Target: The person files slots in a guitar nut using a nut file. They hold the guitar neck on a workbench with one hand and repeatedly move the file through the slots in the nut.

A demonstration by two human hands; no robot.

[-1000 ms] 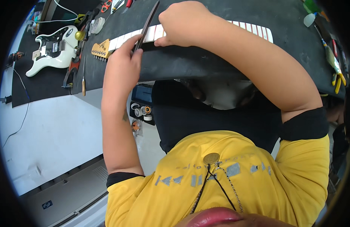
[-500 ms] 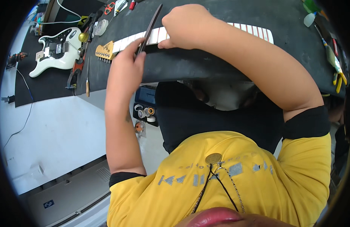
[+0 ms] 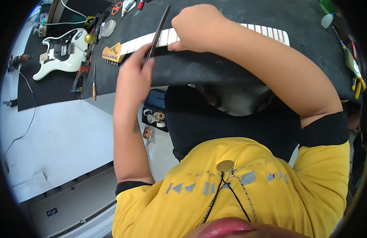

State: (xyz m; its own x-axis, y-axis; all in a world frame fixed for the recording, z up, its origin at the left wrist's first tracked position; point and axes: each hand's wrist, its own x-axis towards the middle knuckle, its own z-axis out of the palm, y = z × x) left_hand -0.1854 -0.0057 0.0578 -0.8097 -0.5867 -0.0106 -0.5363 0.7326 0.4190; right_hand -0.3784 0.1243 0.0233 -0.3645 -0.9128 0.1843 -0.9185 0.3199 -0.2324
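Observation:
A guitar neck (image 3: 264, 31) lies across the dark bench top, its wooden headstock (image 3: 111, 53) with tuners toward the left. White strips cover the fretboard between the frets. My left hand (image 3: 134, 75) is closed on a long, thin, dark file (image 3: 161, 27), pinched near its lower end between thumb and fingers. The file slants across the neck, its far tip beyond the fretboard. Just right of it, my right hand (image 3: 198, 29) is wrapped over the neck, its thumb at the near edge. Most of its fingers are hidden behind the hand.
A white guitar body (image 3: 64, 53) lies at the left, beside clamps (image 3: 81, 73) and a wooden-handled tool (image 3: 94, 87). Orange scissors (image 3: 117, 8) and a tape roll (image 3: 108, 28) sit at the back. Yellow-handled pliers (image 3: 356, 77) are at the right edge. Below the bench is a box of rolls (image 3: 155, 115).
The whole scene has shifted slightly right in the picture. Both hands keep their holds, and the file stays slanted across the neck in nearly the same place.

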